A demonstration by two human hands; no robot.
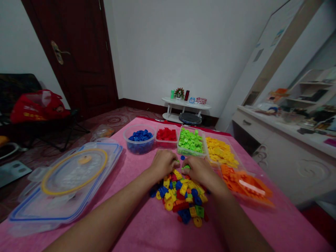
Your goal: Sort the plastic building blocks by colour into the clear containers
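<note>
My left hand [164, 162] is closed in a pinch on a small green building block [177, 161] at the far edge of a mixed pile of building blocks [181, 196]. Close beside it, my right hand [198, 169] pinches another green building block [186, 167]. Yellow, blue, red, orange and green pieces make up the pile, which lies between my forearms. Just beyond my fingertips a small round blue piece [183, 158] rests on the pink cloth [147, 224]. Parts of the pile are hidden under both hands.
Clear containers hold sorted blocks: a round tub [140, 148] of blue, then boxes of red [166, 143], green [191, 153], yellow [240, 166] and orange [246, 187]. Stacked clear lids [86, 206] lie at the left. A white cabinet [278, 150] stands at the right.
</note>
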